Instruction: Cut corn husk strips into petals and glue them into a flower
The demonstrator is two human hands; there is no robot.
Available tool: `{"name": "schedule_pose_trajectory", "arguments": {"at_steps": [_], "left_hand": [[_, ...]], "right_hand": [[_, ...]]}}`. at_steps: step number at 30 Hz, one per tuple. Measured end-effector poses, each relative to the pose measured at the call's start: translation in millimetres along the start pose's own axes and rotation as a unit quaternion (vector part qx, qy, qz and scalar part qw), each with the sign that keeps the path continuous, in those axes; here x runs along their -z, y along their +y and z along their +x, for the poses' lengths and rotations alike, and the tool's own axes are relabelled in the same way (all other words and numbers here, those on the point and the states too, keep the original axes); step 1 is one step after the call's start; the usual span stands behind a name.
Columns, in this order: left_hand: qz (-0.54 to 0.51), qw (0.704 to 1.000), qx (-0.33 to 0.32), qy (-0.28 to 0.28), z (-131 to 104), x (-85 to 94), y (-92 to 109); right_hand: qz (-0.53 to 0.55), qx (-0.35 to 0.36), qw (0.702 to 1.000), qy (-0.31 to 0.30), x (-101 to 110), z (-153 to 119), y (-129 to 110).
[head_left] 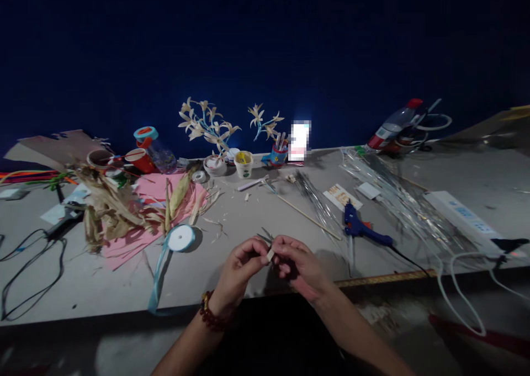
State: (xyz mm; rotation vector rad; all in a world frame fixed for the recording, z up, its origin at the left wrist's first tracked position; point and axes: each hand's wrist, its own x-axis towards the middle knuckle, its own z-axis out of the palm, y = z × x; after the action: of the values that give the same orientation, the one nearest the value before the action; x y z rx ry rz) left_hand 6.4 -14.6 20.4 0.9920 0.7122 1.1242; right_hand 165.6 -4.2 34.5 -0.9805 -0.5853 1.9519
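Pinching a small pale strip point(270, 255) between our fingertips, we held it just above the near edge of the bench point(244, 218), in front of our body. Our left hand point(242, 265) gripped it between thumb and forefinger from the left, while our right hand point(300, 265) closed its thumb and forefinger on it from the right, the other fingers curled below. Neither hand was clearly nearer, for the strip sat in the narrow gap where both sets of fingertips met. Its long axis pointed mostly away from us, the far end leaning slightly to the right, so it ran across the line joining our hands. It looked like a bit of dried husk, though it was too small for us to be sure.

Just beyond our fingertips showed the dark blades of scissors point(265, 236); we could not tell whether our right hand held them or they lay on the bench. Farther off to the left was a spool of blue ribbon point(181, 238), and to the right a blue glue gun point(366, 231). A thin stick point(308, 217) lay slantwise beyond our right hand.
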Motion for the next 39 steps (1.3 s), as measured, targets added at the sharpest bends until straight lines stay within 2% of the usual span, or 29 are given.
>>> {"name": "schedule_pose_trajectory", "arguments": {"at_steps": [4, 8, 12, 15, 19, 23, 28, 32, 35, 39], "left_hand": [[-0.014, 0.999, -0.027, 0.010, -5, 2.2, -3], [0.033, 0.995, -0.075, 0.051, -9, 6.3, -5], [0.076, 0.996, -0.042, 0.029, -5, 4.8, -1], [0.056, 0.998, -0.006, 0.008, -1, 1.0, 2], [0.022, 1.000, 0.015, 0.016, 0, -2.8, 2], [0.014, 0.999, 0.019, 0.035, -3, -0.9, -2], [0.055, 0.996, -0.029, 0.071, -5, 6.9, -6], [0.075, 0.995, -0.042, 0.043, 0, 6.5, 0], [0.056, 0.998, -0.030, 0.020, 4, 4.2, 3], [0.059, 0.998, -0.006, 0.020, 4, 6.4, -1]], "right_hand": [[0.101, -0.034, 0.994, -0.005, 1, 1, 1], [0.126, -0.044, 0.991, -0.007, 4, 2, 3], [0.117, -0.047, 0.992, -0.003, 5, 2, 7], [0.096, -0.033, 0.995, 0.009, 2, 1, 8], [0.068, -0.009, 0.998, 0.016, -2, -1, 7], [0.073, 0.007, 0.997, 0.005, 1, 0, 3], [0.100, 0.003, 0.995, -0.018, 5, 3, -5], [0.087, -0.012, 0.996, -0.009, 2, 4, -2], [0.076, -0.022, 0.997, -0.002, 1, 5, 3], [0.048, -0.006, 0.999, 0.002, 3, 5, 7]]}}
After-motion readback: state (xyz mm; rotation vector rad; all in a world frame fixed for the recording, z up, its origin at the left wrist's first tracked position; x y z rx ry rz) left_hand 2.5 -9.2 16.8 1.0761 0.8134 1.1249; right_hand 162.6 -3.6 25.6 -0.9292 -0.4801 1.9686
